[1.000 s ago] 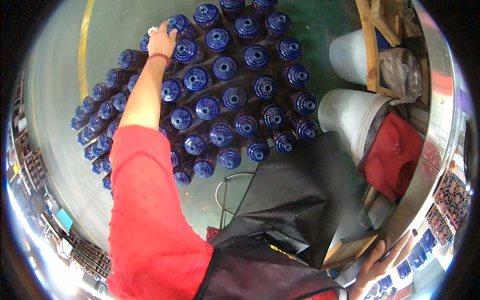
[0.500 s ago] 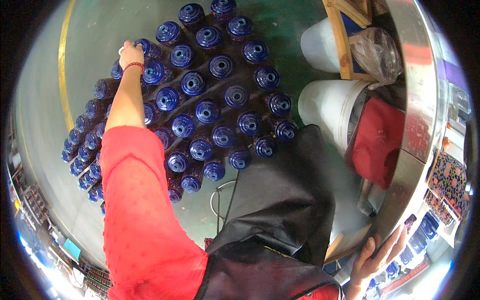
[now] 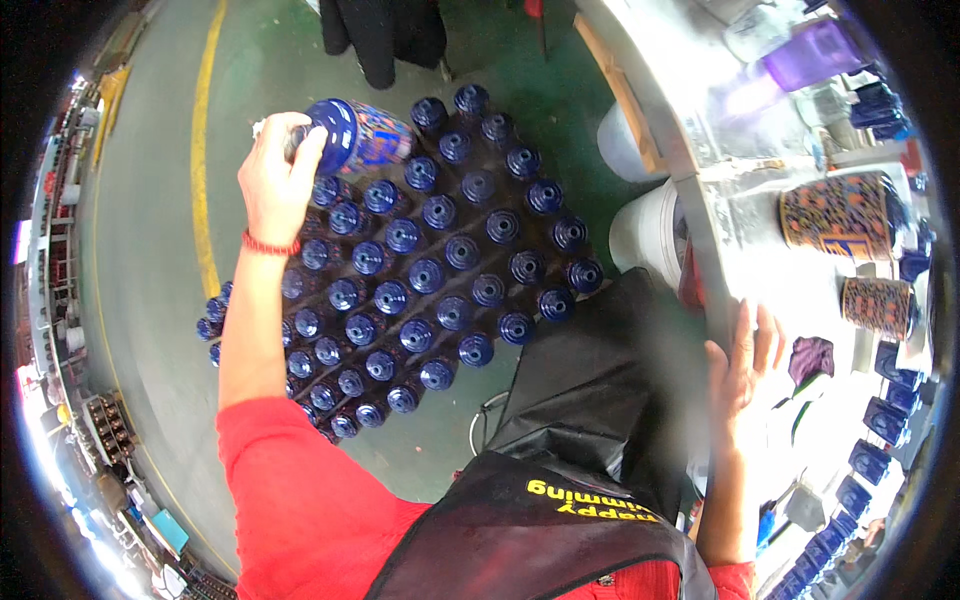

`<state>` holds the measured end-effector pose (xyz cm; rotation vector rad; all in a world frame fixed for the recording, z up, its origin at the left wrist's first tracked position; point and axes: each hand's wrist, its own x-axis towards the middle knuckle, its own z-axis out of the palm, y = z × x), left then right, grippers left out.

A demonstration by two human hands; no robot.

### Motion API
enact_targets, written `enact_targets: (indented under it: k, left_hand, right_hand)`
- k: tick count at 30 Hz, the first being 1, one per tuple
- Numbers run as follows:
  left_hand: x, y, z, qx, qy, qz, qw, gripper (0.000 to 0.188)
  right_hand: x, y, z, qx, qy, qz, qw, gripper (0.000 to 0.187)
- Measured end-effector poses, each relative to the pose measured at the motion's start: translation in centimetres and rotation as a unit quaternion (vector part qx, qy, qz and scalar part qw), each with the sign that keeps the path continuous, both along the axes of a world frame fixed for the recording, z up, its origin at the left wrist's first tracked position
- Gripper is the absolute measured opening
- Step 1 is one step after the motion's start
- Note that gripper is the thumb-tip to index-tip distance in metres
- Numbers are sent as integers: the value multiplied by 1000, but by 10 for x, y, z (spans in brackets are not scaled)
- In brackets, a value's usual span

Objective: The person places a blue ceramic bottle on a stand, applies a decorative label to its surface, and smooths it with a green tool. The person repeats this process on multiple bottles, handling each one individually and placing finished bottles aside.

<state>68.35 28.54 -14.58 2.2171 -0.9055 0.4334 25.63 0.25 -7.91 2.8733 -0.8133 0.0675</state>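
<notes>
My left hand (image 3: 280, 175) grips a vase (image 3: 375, 138) by its blue, ringed neck end. The vase lies tilted on its side in the air, its body covered in a blue, orange and red pattern. Beneath and beside it stand many similar vases (image 3: 402, 236) in close rows, with glossy dark-blue tops and small mouths. My right hand (image 3: 745, 365) is open, its fingers spread at the edge of the metal-edged worktable (image 3: 722, 215), and nothing shows in it.
Two patterned vases, a larger one (image 3: 838, 218) and a smaller one (image 3: 878, 306), lie on the worktable near a dark purple cloth (image 3: 812, 358) and a purple container (image 3: 818, 52). White buckets (image 3: 640, 238) stand below. Dark clothing (image 3: 385, 35) hangs at the far side. A yellow line (image 3: 205, 150) crosses the floor.
My left hand has lifted a vase out of the rows and turned it sideways. My view has swung toward the worktable, and my right hand shows farther up along its edge.
</notes>
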Motion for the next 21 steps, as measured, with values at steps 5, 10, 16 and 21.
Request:
enact_targets:
  k: [5,10,16,21]
  left_hand:
    - [-95,4,93,-262,337,-104,898,10]
    - [-178,1,111,-326,451,-243,795,17]
    - [-220,2,108,-316,461,-254,790,17]
    - [-245,6,117,-285,446,-254,810,20]
  right_hand:
    - [20,59,13,219,-219,192,931,65]
    - [13,92,-5,615,-275,175,718,46]
    - [-50,105,7,633,-242,134,723,37]
    - [-70,113,13,611,-295,158,718,38]
